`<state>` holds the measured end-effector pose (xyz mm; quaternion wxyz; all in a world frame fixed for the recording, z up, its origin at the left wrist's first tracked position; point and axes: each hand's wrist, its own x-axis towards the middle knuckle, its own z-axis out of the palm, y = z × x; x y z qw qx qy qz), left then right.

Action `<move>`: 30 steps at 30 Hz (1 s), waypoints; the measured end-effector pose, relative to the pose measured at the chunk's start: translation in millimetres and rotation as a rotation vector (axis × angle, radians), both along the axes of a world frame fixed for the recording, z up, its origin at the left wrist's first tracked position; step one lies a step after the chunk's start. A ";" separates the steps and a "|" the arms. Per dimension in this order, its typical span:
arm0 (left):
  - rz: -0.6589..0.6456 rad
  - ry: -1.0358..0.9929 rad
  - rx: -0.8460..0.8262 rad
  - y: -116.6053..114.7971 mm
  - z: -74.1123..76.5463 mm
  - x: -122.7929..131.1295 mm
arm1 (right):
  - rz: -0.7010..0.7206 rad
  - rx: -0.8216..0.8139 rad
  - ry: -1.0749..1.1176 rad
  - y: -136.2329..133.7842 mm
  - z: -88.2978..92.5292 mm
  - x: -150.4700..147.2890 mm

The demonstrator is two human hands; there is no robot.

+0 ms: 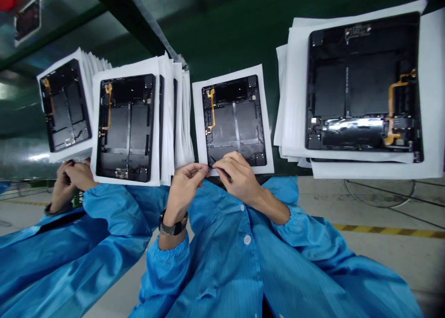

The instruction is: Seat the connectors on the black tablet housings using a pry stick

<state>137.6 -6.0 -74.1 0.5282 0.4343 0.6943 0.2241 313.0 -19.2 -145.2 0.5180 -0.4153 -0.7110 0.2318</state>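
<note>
Directly in front of me an opened tablet (222, 123) lies on a white sheet (199, 123), its dark inside and an orange flex cable (212, 109) facing up. At its lower left corner both my hands come together, fingertips nearly meeting. My left hand (185, 184), with a watch on the wrist, is closed in a pinch just off the sheet's lower edge. My right hand (239, 176) is bent over the tablet's lower edge, thumb and fingers pinched. Something small, thin and dark shows between the fingertips; its kind cannot be made out.
To the left stands a stack of opened tablets (139, 123) with white sheets between them, and beyond it another stack (67, 109). A further tablet (365, 77) tops a pile of sheets at right. A co-worker's hands (71, 176) are at far left.
</note>
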 end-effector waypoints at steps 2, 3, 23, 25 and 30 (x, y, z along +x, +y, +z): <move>0.003 0.025 0.028 -0.3 0.8 1.3 | 0.006 -0.015 -0.003 -0.2 -0.6 -0.7; 0.006 0.048 0.049 -0.6 1.0 2.5 | 0.009 -0.025 -0.006 -0.2 -0.7 -1.1; -0.036 0.535 0.266 -3.1 0.7 27.0 | -0.084 -0.120 0.286 -6.0 15.0 18.6; -0.050 0.575 0.268 -2.7 2.2 28.4 | -0.076 -0.131 0.293 -6.6 14.0 19.5; -0.132 0.749 0.295 -3.4 2.5 33.1 | -0.062 -0.137 0.314 -7.4 11.7 21.4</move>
